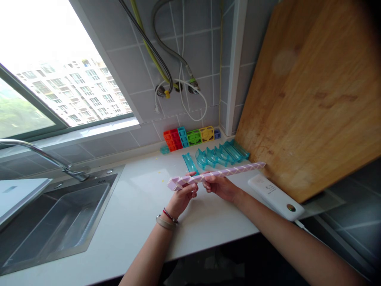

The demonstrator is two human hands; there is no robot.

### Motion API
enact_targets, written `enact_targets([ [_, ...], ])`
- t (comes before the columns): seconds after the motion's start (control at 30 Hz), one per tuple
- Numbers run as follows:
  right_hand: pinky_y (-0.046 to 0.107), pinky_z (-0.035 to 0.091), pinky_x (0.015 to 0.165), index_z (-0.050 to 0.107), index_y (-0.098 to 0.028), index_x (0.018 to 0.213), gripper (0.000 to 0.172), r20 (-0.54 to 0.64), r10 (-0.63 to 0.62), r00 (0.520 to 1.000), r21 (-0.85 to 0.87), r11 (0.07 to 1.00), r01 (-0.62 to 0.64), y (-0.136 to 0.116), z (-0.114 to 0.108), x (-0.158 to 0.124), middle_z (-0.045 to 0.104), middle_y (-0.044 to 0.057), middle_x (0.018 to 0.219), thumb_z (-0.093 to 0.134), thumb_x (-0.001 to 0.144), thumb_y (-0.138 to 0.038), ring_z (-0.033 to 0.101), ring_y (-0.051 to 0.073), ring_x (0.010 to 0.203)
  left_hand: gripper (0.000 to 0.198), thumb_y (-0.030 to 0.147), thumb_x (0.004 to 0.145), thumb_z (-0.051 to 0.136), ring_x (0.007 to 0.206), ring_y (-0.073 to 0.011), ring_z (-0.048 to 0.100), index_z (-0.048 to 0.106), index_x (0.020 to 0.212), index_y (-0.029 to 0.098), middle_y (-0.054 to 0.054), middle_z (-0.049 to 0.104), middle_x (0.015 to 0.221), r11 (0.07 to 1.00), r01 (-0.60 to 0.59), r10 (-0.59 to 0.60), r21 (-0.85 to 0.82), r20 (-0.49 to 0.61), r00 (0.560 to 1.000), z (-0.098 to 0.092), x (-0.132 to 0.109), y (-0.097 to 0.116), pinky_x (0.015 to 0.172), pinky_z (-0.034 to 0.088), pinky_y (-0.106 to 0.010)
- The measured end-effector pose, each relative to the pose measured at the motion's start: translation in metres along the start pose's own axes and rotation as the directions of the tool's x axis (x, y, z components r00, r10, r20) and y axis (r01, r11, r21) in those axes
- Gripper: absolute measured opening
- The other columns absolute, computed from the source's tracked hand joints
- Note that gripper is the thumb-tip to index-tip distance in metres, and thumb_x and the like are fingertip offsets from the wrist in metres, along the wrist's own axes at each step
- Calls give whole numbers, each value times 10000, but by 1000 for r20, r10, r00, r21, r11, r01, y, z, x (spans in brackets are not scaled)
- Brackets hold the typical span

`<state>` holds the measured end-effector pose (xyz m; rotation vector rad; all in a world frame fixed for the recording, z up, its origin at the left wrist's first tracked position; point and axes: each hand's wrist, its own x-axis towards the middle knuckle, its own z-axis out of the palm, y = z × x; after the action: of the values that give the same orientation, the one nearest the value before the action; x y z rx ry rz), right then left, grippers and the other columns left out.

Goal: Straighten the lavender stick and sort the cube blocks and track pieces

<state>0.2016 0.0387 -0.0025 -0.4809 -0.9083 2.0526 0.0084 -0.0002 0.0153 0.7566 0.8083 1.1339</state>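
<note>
Both my hands hold a long pale purple plastic strip (235, 170) level above the white countertop (139, 214). My left hand (183, 197) grips it near its left end, fingers closed round it; the wrist wears bracelets. My right hand (222, 186) pinches it just right of the left hand. The strip's right end reaches toward the wooden board. Behind the strip lie several teal curved track pieces (218, 155), one of them (188, 162) straight and apart from the rest.
A row of red, blue, green and yellow blocks (190, 138) stands against the tiled wall. A large wooden cutting board (309, 95) leans at the right, a white device (275, 196) below it. A steel sink (56, 222) and faucet (44, 155) are at left.
</note>
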Motion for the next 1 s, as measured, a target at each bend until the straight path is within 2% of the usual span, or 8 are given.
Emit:
enact_targets([
  [0.13, 251, 357, 577, 690, -186, 939, 238, 13, 4, 1000, -4, 1000, -4, -2, 2, -1, 553, -27, 632, 803, 773, -314, 472, 123, 614, 648, 216, 720, 866, 641, -82, 482, 572, 1296, 191, 24, 582, 760, 1000, 10, -10, 6, -41, 999, -1, 1, -1, 562, 361, -196],
  [0.37, 248, 355, 563, 694, -211, 982, 278, -23, 12, 1000, -2, 1000, -12, -2, 7, -2, 580, -26, 654, 819, 768, -337, 486, 124, 613, 515, 357, 763, 865, 670, -85, 511, 618, 1184, 190, 27, 549, 774, 997, -18, 18, -77, -6, 1000, -8, 7, -5, 550, 376, -180],
  [0.47, 252, 381, 575, 708, -213, 995, 301, -48, 31, 998, -2, 1000, -31, -1, 6, -3, 610, -14, 693, 828, 765, -367, 507, 124, 628, 461, 356, 769, 864, 658, -83, 515, 614, 1117, 185, 29, 548, 758, 997, -21, 21, -75, -1, 1000, -8, 7, -4, 547, 374, -176],
  [0.67, 268, 403, 576, 737, -217, 1052, 370, -58, 23, 998, -83, 996, -28, 2, 3, -4, 623, 1, 724, 853, 754, -402, 528, 146, 659, 494, 337, 741, 886, 674, -106, 558, 575, 1103, 208, 20, 569, 777, 998, -3, 7, -67, 61, 998, -4, 2, -2, 546, 388, -189],
  [0.73, 267, 407, 578, 741, -215, 1035, 352, -71, 24, 997, -100, 994, -31, 2, 3, -4, 624, 1, 729, 854, 756, -399, 529, 144, 661, 496, 391, 761, 867, 687, -111, 571, 554, 1109, 226, 16, 580, 807, 999, 24, -20, -45, 92, 996, -3, 3, -2, 541, 391, -187],
  [0.83, 256, 408, 586, 741, -211, 989, 293, -75, 21, 997, -114, 993, -29, 3, 4, -4, 610, -7, 718, 847, 768, -371, 525, 135, 662, 487, 574, 802, 777, 669, -110, 567, 569, 1049, 209, 1, 588, 823, 997, 78, -77, -5, 108, 991, -2, 4, -4, 508, 380, -184],
  [0.9, 252, 408, 592, 738, -203, 974, 265, -51, 25, 998, -134, 990, -32, 3, 4, -5, 613, -3, 719, 833, 778, -354, 518, 130, 659, 514, 656, 819, 711, 618, -108, 541, 601, 960, 174, -3, 572, 753, 993, 115, -116, 21, 128, 985, -2, 5, -7, 478, 358, -187],
  [1.0, 254, 413, 599, 735, -200, 962, 257, -42, 28, 999, -151, 988, -34, 2, 5, -6, 623, 4, 726, 818, 778, -359, 515, 130, 652, 525, 663, 848, 664, 530, -98, 485, 620, 811, 141, -2, 538, 642, 988, 148, -154, 45, 166, 974, -2, 5, -8, 452, 333, -206],
])
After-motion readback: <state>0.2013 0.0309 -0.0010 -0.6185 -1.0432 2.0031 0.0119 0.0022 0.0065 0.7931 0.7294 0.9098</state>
